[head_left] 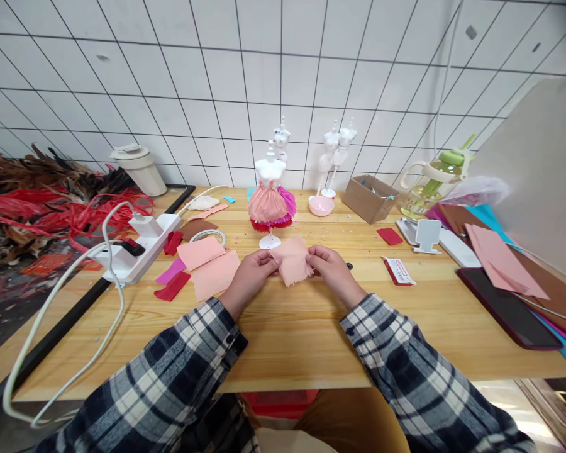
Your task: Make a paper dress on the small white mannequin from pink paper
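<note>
Between my two hands a peach piece of crepe paper is held up above the table, its lower edge cut into a fringe. My left hand pinches its left side, and my right hand pinches its right side. Just beyond stands a small white dress-form mannequin in a layered paper skirt of peach, magenta and red. Left of my left hand lie flat peach paper pieces, with red strips and a roll of tape near them.
A white power strip with looping cables is at the left. Further back are a pink bowl, bare mannequins, a cardboard box and a green-lidded bottle. On the right lie a phone, a small stand and coloured paper sheets.
</note>
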Demonstrator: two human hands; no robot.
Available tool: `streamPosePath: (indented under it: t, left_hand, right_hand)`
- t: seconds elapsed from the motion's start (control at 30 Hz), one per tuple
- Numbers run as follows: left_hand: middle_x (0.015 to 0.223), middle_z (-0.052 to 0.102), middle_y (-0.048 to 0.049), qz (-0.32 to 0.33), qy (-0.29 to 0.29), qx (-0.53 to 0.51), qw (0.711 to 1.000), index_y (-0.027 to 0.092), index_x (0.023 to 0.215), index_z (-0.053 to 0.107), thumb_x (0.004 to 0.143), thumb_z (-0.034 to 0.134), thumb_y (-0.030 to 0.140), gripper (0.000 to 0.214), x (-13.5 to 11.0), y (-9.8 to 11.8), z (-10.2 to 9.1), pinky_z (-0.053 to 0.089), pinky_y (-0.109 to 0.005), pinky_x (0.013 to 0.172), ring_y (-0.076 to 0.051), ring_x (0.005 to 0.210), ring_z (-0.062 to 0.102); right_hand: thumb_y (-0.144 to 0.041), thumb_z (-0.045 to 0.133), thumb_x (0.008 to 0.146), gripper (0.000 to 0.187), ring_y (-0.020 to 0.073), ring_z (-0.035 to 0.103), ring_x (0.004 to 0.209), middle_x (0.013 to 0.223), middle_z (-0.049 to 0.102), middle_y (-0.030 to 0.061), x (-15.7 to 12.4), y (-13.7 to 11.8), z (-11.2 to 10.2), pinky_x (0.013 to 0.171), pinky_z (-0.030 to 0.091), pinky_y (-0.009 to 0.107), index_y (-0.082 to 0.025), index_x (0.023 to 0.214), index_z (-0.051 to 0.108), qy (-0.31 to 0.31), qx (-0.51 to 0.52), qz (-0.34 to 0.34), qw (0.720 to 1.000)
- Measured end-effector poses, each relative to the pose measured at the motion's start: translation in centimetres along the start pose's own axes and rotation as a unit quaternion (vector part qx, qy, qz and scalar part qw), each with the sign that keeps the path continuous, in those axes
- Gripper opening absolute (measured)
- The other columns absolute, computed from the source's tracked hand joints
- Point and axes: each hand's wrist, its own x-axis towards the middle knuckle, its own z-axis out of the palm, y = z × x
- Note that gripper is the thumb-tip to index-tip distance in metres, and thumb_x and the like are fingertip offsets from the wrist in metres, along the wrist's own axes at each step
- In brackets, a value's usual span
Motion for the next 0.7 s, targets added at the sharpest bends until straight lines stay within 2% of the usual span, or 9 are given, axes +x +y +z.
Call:
streamPosePath:
  t: [0.13,0.27,0.37,0.43,0.5,0.53,0.6,0.7]
  left_hand:
    - [0.088,0.072,-0.0077,0.000,0.004,-0.009,1.000,0.014,0.093,0.067,0.067,0.075,0.046,0.043,-0.1,0.0,0.0,0.051,-0.034,0.077,-0.019,0.079,0.066]
    - [0.089,0.071,-0.0074,0.008,0.006,0.003,1.000,0.014,0.093,0.066,0.068,0.073,0.047,0.041,0.0,-0.2,-0.2,0.051,-0.032,0.076,-0.019,0.080,0.065]
    - [0.088,0.070,-0.0071,0.030,0.023,0.064,0.997,0.015,0.092,0.066,0.071,0.069,0.046,0.037,0.0,-0.2,-0.4,0.050,-0.033,0.076,-0.019,0.079,0.064]
    - [0.095,0.069,-0.0078,0.094,0.078,0.167,0.978,0.016,0.099,0.065,0.072,0.069,0.042,0.037,-0.1,0.1,-0.5,0.049,-0.034,0.080,-0.020,0.086,0.063]
    - [0.105,0.067,-0.0085,0.192,0.127,0.280,0.932,0.019,0.106,0.064,0.073,0.069,0.037,0.037,-0.4,0.6,-0.7,0.046,-0.036,0.087,-0.022,0.097,0.060]
    - [0.107,0.066,-0.0086,0.240,0.127,0.323,0.906,0.020,0.105,0.065,0.075,0.068,0.035,0.034,-0.6,1.0,-0.7,0.045,-0.037,0.090,-0.022,0.100,0.059]
    - [0.099,0.068,-0.0077,0.309,0.057,0.376,0.872,0.022,0.097,0.067,0.080,0.063,0.031,0.020,-1.2,1.6,-0.8,0.044,-0.036,0.091,-0.022,0.097,0.059]
    - [0.085,0.071,-0.0057,0.353,-0.102,0.393,0.843,0.024,0.088,0.070,0.084,0.057,0.028,0.014,-2.2,2.4,-0.7,0.046,-0.034,0.084,-0.019,0.084,0.062]
  right_hand:
    - [-0.042,0.064,0.067,0.024,0.0105,0.050,0.055,0.060,0.054,-0.0037,0.0,0.0,0.0,0.054,0.044,0.024,-0.019,0.070,0.054,-0.007,0.011,0.023,1.000]
    - [-0.045,0.065,0.068,0.029,0.0098,0.047,0.051,0.058,0.053,-0.0044,0.2,0.3,-0.1,0.052,0.041,0.023,-0.019,0.076,0.058,-0.020,0.001,0.011,1.000]
    - [-0.046,0.062,0.072,0.028,0.0105,0.045,0.049,0.057,0.051,-0.0049,0.5,0.7,-0.4,0.051,0.038,0.024,-0.020,0.081,0.059,-0.022,-0.029,-0.004,0.999]
    - [-0.044,0.057,0.076,0.024,0.0115,0.044,0.051,0.058,0.052,-0.0041,0.6,1.0,-0.7,0.052,0.036,0.025,-0.021,0.081,0.060,-0.019,-0.093,-0.026,0.995]
    - [-0.039,0.053,0.080,0.020,0.0126,0.047,0.056,0.063,0.055,-0.0026,0.6,1.3,-1.0,0.055,0.036,0.025,-0.021,0.081,0.061,-0.015,-0.181,-0.058,0.982]
    - [-0.036,0.052,0.081,0.018,0.0132,0.048,0.059,0.065,0.056,-0.0019,0.6,1.4,-1.0,0.057,0.036,0.025,-0.021,0.081,0.062,-0.021,-0.219,-0.072,0.973]
    - [-0.033,0.051,0.082,0.017,0.0138,0.050,0.066,0.070,0.059,-0.0012,0.5,1.5,-1.0,0.062,0.036,0.025,-0.021,0.080,0.063,-0.058,-0.257,-0.084,0.961]
    - [-0.035,0.051,0.083,0.020,0.0122,0.048,0.064,0.067,0.056,-0.0022,0.1,1.1,-0.7,0.063,0.036,0.025,-0.019,0.078,0.062,-0.147,-0.212,-0.053,0.965]
